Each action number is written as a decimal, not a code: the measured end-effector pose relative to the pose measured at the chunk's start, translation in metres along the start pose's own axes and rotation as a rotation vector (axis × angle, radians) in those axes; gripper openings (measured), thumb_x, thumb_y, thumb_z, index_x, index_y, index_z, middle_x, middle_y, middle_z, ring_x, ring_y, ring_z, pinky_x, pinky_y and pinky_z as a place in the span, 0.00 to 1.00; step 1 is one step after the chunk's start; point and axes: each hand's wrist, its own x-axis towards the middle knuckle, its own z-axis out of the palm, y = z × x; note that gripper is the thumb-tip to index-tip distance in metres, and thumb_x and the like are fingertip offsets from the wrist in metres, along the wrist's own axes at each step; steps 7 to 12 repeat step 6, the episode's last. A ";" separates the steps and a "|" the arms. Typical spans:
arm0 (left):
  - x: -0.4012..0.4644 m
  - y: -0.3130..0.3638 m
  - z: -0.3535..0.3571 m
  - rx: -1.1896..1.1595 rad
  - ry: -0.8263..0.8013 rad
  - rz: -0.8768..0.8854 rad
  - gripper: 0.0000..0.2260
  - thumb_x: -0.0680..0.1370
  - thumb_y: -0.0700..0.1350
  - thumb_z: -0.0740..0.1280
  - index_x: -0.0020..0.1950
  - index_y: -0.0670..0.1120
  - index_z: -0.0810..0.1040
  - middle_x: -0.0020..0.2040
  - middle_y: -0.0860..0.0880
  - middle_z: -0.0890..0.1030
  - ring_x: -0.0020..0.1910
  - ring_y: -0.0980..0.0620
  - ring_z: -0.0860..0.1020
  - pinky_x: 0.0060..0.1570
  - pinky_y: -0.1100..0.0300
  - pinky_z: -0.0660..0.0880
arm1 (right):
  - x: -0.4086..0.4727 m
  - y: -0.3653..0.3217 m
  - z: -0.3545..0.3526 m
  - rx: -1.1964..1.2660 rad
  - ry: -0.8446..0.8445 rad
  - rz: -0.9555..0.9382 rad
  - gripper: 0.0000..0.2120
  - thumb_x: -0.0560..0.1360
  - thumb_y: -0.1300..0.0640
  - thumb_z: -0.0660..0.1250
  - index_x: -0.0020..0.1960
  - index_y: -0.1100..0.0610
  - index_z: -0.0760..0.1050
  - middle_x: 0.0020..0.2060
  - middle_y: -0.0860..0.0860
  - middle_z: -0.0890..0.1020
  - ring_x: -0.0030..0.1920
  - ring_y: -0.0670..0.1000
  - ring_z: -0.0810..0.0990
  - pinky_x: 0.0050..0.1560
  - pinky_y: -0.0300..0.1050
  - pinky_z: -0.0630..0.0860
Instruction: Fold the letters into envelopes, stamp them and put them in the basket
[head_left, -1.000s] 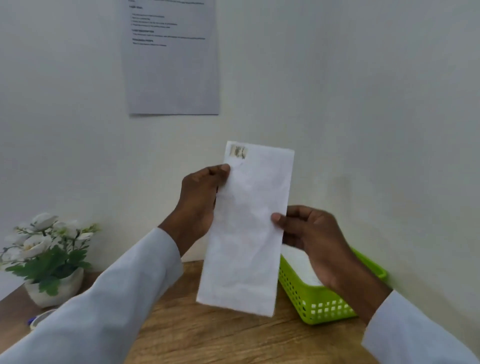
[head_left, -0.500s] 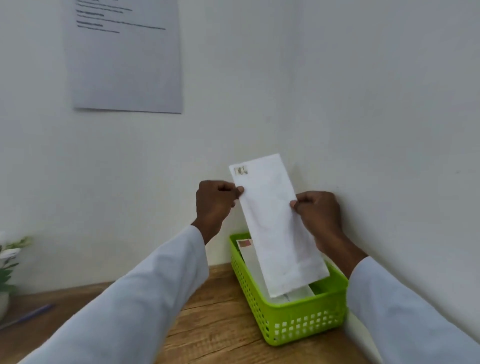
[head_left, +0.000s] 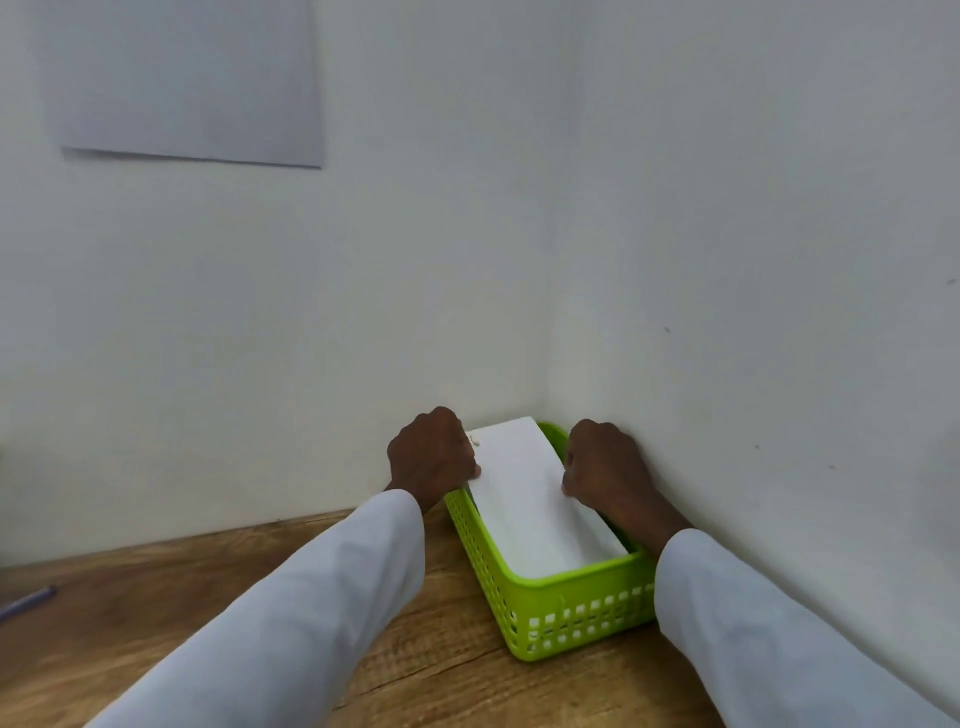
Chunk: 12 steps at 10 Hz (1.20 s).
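Basket step, prob. near done: left hand (head_left: 434, 457) & right hand (head_left: 605, 467), fingers curled, pinch the long white paper envelope (head_left: 535, 499) lying in the lime-green perforated plastic basket (head_left: 571, 613); next, let go w/o dragging it out.

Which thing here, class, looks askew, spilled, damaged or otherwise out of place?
Nothing stands out. The white envelope lies lengthwise in the green basket, with the left hand and right hand holding its long edges.
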 end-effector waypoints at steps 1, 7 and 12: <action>0.000 0.003 0.002 0.124 -0.026 0.063 0.15 0.66 0.47 0.75 0.50 0.47 0.77 0.49 0.50 0.81 0.51 0.46 0.79 0.43 0.58 0.69 | -0.002 -0.001 -0.001 -0.092 -0.042 -0.023 0.11 0.72 0.64 0.67 0.54 0.60 0.75 0.54 0.57 0.81 0.55 0.59 0.81 0.43 0.43 0.70; -0.018 -0.001 -0.001 0.094 0.214 0.310 0.13 0.75 0.59 0.67 0.54 0.53 0.76 0.48 0.53 0.81 0.49 0.50 0.79 0.44 0.56 0.70 | -0.009 -0.006 -0.005 0.052 0.111 -0.354 0.12 0.75 0.44 0.68 0.52 0.52 0.77 0.50 0.51 0.82 0.51 0.55 0.80 0.43 0.42 0.66; -0.018 -0.001 -0.001 0.094 0.214 0.310 0.13 0.75 0.59 0.67 0.54 0.53 0.76 0.48 0.53 0.81 0.49 0.50 0.79 0.44 0.56 0.70 | -0.009 -0.006 -0.005 0.052 0.111 -0.354 0.12 0.75 0.44 0.68 0.52 0.52 0.77 0.50 0.51 0.82 0.51 0.55 0.80 0.43 0.42 0.66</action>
